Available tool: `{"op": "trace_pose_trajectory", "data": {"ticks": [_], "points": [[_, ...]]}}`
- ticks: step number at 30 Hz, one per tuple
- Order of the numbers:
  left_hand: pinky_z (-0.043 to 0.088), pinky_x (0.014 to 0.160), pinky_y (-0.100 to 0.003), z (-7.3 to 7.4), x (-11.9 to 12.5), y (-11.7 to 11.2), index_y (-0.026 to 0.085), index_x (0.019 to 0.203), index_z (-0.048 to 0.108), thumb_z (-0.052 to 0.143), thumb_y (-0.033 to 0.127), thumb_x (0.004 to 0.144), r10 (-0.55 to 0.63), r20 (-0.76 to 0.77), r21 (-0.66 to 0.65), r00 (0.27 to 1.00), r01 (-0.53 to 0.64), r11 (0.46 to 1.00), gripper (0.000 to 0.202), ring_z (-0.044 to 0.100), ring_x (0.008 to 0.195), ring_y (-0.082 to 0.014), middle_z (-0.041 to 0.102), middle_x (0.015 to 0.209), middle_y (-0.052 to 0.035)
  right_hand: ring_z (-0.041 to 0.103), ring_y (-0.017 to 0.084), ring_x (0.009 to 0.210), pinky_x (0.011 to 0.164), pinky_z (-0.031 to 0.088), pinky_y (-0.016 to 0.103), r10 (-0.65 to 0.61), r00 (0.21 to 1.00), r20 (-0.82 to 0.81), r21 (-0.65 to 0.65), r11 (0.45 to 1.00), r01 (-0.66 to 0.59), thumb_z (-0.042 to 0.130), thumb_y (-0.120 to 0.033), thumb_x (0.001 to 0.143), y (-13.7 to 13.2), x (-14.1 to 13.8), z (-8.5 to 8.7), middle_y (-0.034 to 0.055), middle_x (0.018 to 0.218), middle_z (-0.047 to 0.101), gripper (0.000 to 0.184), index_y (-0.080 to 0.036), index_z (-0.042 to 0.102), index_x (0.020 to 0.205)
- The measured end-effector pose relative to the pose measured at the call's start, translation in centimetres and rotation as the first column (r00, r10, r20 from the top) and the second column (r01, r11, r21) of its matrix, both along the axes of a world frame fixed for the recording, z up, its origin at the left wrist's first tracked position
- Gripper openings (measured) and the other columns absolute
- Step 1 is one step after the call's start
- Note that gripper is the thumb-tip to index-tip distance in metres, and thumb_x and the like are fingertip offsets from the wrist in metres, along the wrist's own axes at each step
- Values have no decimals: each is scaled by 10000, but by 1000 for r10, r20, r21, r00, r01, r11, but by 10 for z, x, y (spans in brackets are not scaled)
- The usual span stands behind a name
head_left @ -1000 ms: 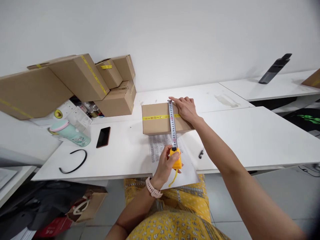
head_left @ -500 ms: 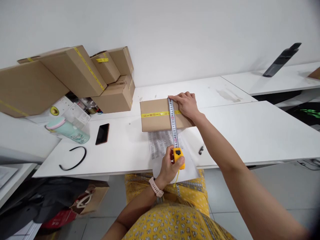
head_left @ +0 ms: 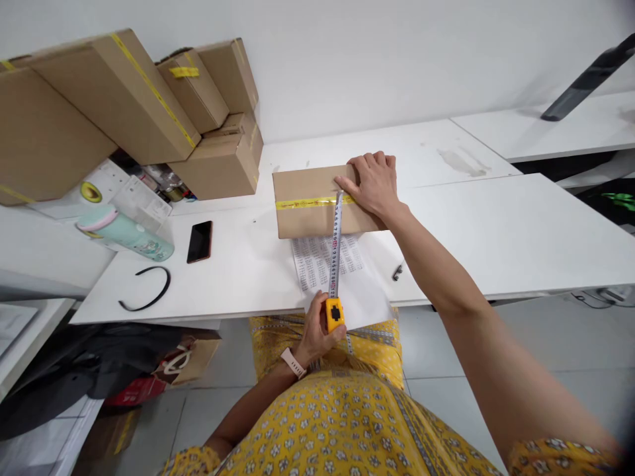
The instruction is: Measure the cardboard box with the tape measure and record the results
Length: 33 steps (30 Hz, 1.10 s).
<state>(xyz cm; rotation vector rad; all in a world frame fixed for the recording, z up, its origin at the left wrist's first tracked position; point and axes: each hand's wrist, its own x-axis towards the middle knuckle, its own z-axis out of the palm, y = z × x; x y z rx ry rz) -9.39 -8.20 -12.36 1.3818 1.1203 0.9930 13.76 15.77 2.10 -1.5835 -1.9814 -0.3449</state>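
Observation:
A yellow tape measure point(head_left: 335, 313) is wrapped in the fingers of my left hand point(head_left: 315, 337), near the table's front edge. Its metal blade point(head_left: 335, 254) points away from me, and its free end lies over the taped seam of a closed cardboard box point(head_left: 305, 223). My right hand point(head_left: 374, 186) grips that box at its right part, the thumb on top and the fingers curled at the far edge. The thumb is just beyond the blade's end, seemingly apart from it. Partly under the box lies a printed sheet point(head_left: 367, 291).
Several cardboard boxes point(head_left: 218, 162) are stacked at the back left. A mint bottle point(head_left: 126, 231), a phone point(head_left: 200, 241) and a black headband point(head_left: 161, 291) lie on the white table point(head_left: 238, 264). A small dark item point(head_left: 397, 272) is right of the sheet; a dark bottle point(head_left: 585, 82) stands far right.
The blade's end has come off the box's far edge and back toward me to the seam. My right thumb has left it. The tape measure moved nearer my body, and the view tilted down.

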Motion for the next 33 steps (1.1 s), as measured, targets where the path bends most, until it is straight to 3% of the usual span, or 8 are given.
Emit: {"op": "trace_pose_trajectory", "data": {"ticks": [8, 17, 21, 24, 26, 28, 30, 33], "points": [[397, 1153, -652, -24, -23, 11, 198, 1220, 588, 803, 447, 604, -98, -284, 309, 954, 188, 932, 699, 537, 1380, -452, 687, 1161, -147, 473, 385, 1259, 1087, 289, 602, 53, 998, -18, 19, 998, -53, 301, -738, 984, -43, -13, -24, 140, 1301, 611, 668, -249, 573, 1350], [368, 1171, -700, -28, -25, 15, 187, 1209, 585, 788, 436, 632, -163, -339, 407, 927, 301, 862, 660, 691, 1150, -406, 696, 1018, -113, 521, 383, 1245, 1054, 319, 563, 188, 981, -37, -41, 981, -190, 480, -731, 924, -57, -7, -101, 166, 1317, 656, 586, -234, 637, 1191], [345, 1188, -693, -22, -23, 16, 204, 1177, 586, 798, 437, 605, -188, -352, 350, 917, 315, 882, 654, 696, 1129, -399, 701, 994, -96, 493, 377, 1322, 1079, 331, 562, 182, 980, -83, -64, 980, -187, 434, -600, 999, -49, -27, -91, 178, 1388, 627, 507, -221, 633, 1272], [361, 1184, -671, -13, -23, 12, 203, 1211, 572, 777, 431, 631, -172, -361, 320, 916, 295, 900, 656, 651, 1218, -407, 698, 1029, -112, 518, 356, 1321, 1079, 369, 571, 114, 955, -275, -36, 991, -129, 291, -529, 1054, -54, -35, -76, 168, 1342, 649, 526, -231, 672, 1259], [370, 1182, -658, -4, -25, 6, 199, 1250, 564, 757, 423, 664, -149, -374, 322, 915, 279, 905, 657, 621, 1261, -405, 692, 1071, -123, 594, 329, 1222, 1007, 448, 555, 29, 852, -523, 13, 1000, -26, 159, -529, 1068, -70, -27, -68, 163, 1249, 677, 629, -236, 684, 1253], [359, 1191, -648, 7, -27, -1, 206, 1271, 567, 757, 412, 683, -163, -396, 309, 904, 298, 903, 651, 632, 1224, -391, 689, 1098, -119, 671, 276, 999, 855, 525, 487, 13, 663, -749, 36, 999, 21, 108, -586, 1058, -96, -11, -62, 136, 1117, 701, 687, -253, 668, 1278], [351, 1194, -641, 19, -29, -6, 219, 1261, 584, 776, 407, 686, -229, -421, 274, 878, 364, 890, 635, 663, 1125, -365, 692, 1088, -105, 651, 205, 746, 703, 530, 394, 64, 502, -862, 51, 998, -39, 224, -674, 1032, -128, 9, -57, 84, 962, 705, 634, -277, 674, 1236], [400, 1153, -615, 35, -31, -9, 238, 1242, 607, 807, 406, 687, -346, -443, 189, 827, 463, 866, 613, 670, 1035, -334, 696, 1062, -88, 524, 153, 553, 556, 450, 325, 73, 375, -924, 66, 997, -31, 498, -698, 955, -172, 33, -52, 18, 718, 618, 487, -257, 706, 946]]}}
